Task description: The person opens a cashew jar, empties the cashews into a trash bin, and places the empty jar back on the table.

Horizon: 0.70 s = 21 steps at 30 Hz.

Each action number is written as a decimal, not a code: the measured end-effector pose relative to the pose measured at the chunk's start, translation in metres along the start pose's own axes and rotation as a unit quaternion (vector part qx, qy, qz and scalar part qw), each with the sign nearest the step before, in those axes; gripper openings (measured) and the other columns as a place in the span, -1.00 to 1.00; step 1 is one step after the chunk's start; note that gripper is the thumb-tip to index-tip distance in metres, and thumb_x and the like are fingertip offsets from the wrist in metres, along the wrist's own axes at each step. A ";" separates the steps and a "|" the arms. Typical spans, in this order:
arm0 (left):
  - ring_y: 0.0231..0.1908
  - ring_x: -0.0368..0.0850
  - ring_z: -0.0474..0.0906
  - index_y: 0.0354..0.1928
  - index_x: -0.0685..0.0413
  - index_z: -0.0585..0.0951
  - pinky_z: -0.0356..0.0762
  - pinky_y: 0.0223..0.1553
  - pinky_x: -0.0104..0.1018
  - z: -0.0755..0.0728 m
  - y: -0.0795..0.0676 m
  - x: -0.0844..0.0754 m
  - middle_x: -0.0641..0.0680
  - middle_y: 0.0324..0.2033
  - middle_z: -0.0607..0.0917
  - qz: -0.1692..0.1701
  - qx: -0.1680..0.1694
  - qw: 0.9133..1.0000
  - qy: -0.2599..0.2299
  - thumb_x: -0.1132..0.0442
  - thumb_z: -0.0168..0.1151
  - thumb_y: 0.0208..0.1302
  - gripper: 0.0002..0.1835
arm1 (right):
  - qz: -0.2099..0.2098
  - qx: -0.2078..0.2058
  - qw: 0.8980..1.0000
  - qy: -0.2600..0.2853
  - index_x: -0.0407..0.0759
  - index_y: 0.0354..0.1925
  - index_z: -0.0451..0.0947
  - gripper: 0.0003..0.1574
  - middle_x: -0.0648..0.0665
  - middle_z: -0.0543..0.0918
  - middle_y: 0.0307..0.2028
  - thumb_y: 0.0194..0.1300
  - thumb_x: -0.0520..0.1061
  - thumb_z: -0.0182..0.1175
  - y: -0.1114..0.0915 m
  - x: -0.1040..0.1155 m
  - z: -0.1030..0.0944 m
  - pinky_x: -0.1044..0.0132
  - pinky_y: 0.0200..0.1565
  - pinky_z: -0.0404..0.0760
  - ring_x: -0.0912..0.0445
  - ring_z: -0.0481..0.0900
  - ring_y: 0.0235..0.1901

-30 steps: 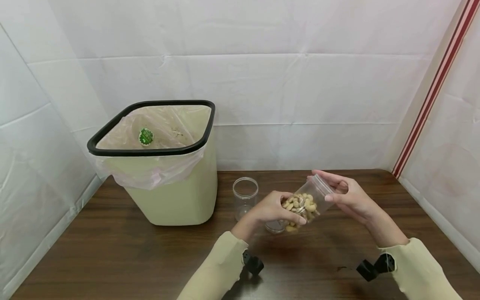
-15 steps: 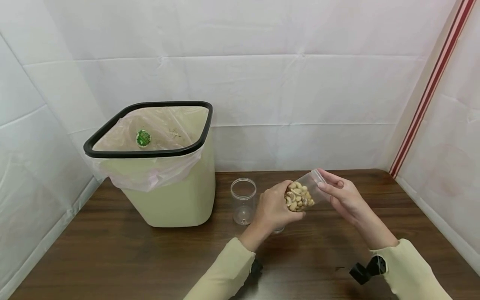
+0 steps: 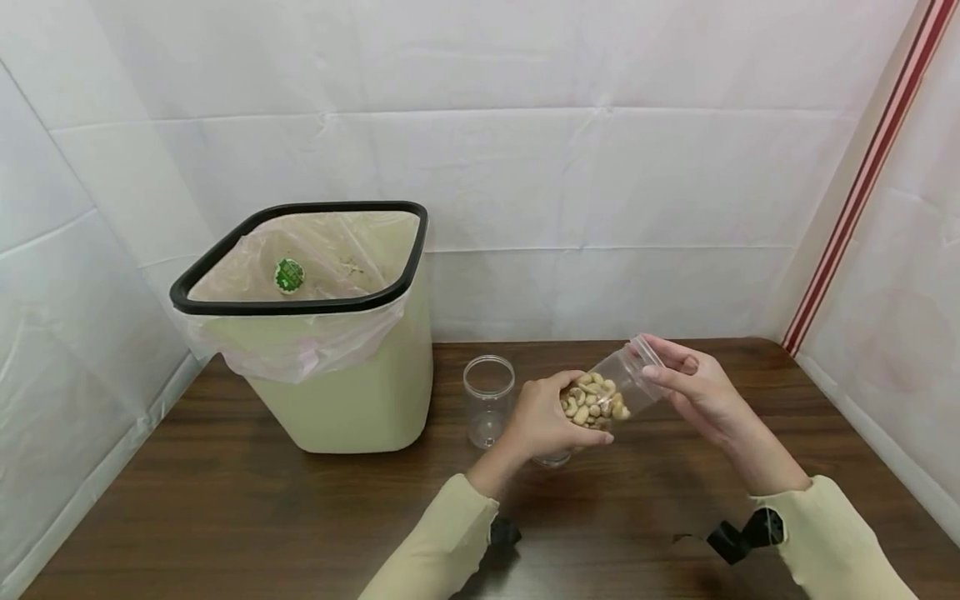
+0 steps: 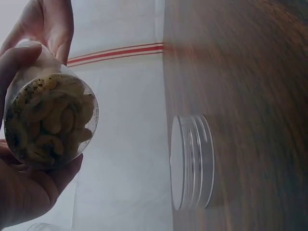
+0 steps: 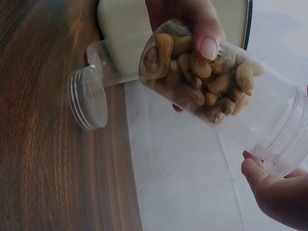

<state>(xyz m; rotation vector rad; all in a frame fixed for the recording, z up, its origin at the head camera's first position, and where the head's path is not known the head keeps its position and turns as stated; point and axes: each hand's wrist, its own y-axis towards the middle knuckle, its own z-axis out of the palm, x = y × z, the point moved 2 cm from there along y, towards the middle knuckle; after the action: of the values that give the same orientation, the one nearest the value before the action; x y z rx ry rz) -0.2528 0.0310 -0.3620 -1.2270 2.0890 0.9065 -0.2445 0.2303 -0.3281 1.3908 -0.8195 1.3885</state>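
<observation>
A clear plastic jar [image 3: 596,400] of cashews is held tilted above the table, its ridged top end to the upper right. My left hand [image 3: 543,421] grips the lower body, thumb on the near side. At the top end, the fingers and thumb of my right hand [image 3: 697,387] pinch the clear lid [image 5: 288,134]. Cashews [image 5: 207,79] fill the jar's lower part, and its round base [image 4: 50,118] faces the left wrist camera. Behind my left hand, an empty clear jar [image 3: 487,408] stands upright without a lid. A loose clear lid [image 4: 192,161] lies on the table, mostly hidden by my left hand in the head view.
A pale green bin [image 3: 352,400] with a black rim [image 3: 300,307] and plastic liner stands at the left, with a green round label inside. The wooden table [image 3: 300,525] meets a white sheet wall [image 3: 510,183] at the back. A small dark scrap lies near the right wrist camera.
My left hand has risen slightly and turned round the cashew jar, then shifted a little left and down. The right hand stays at the lid, with its fingers repositioned.
</observation>
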 end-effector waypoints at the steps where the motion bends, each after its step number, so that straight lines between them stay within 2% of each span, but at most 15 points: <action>1: -0.31 -0.32 0.50 0.06 -0.02 0.53 0.43 -0.26 -0.48 0.000 0.000 0.000 -0.07 -0.25 0.66 0.000 0.003 1.000 -0.004 -0.06 0.55 -0.39 -0.19 | -0.004 0.006 1.000 0.003 -0.57 0.30 -0.13 -0.20 0.10 0.52 0.00 0.26 -0.31 0.04 0.000 0.001 -0.001 0.46 -0.01 0.43 0.31 0.44 0.04; 4: -0.33 -0.33 0.49 0.05 -0.04 0.53 0.42 -0.28 -0.49 -0.001 -0.001 -0.001 -0.09 -0.28 0.65 -0.001 0.009 1.000 -0.005 -0.08 0.54 -0.40 -0.20 | -0.010 0.018 1.000 0.008 -0.55 0.30 -0.13 -0.22 0.11 0.53 -0.01 0.27 -0.32 0.03 -0.001 0.002 -0.003 0.46 -0.01 0.42 0.31 0.42 0.05; 11: -0.31 -0.31 0.49 0.06 -0.03 0.52 0.43 -0.28 -0.47 -0.004 -0.004 0.000 -0.08 -0.26 0.65 -0.006 0.014 1.000 -0.011 -0.07 0.54 -0.39 -0.19 | -0.023 0.026 0.999 0.014 -0.43 0.29 0.08 -0.35 0.00 0.57 -0.01 0.27 -0.34 0.02 -0.003 0.001 -0.007 0.42 -0.01 0.44 0.21 0.43 0.08; 16: -0.32 -0.31 0.50 0.07 -0.02 0.52 0.43 -0.29 -0.47 -0.006 -0.006 0.001 -0.06 -0.25 0.65 -0.004 0.013 1.000 -0.015 -0.07 0.54 -0.39 -0.19 | -0.030 0.024 0.999 0.012 -0.43 0.29 0.07 -0.34 -0.04 0.56 0.01 0.27 -0.37 0.01 -0.003 0.000 -0.012 0.42 0.00 0.43 0.19 0.46 0.06; 21: -0.32 -0.32 0.50 0.06 0.00 0.53 0.43 -0.28 -0.48 -0.008 -0.008 0.002 -0.05 -0.24 0.66 0.005 0.011 1.000 -0.018 -0.05 0.54 -0.39 -0.19 | -0.022 0.015 1.000 -0.002 -0.51 0.30 -0.04 -0.27 -0.03 0.57 0.00 0.26 -0.37 0.03 -0.005 -0.002 -0.016 0.44 -0.01 0.44 0.20 0.47 0.04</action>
<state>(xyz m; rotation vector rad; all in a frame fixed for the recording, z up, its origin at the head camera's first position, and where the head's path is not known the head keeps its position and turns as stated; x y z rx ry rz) -0.2477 0.0214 -0.3603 -1.1820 2.0722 0.9015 -0.2452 0.2469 -0.3334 1.4273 -0.7679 1.3700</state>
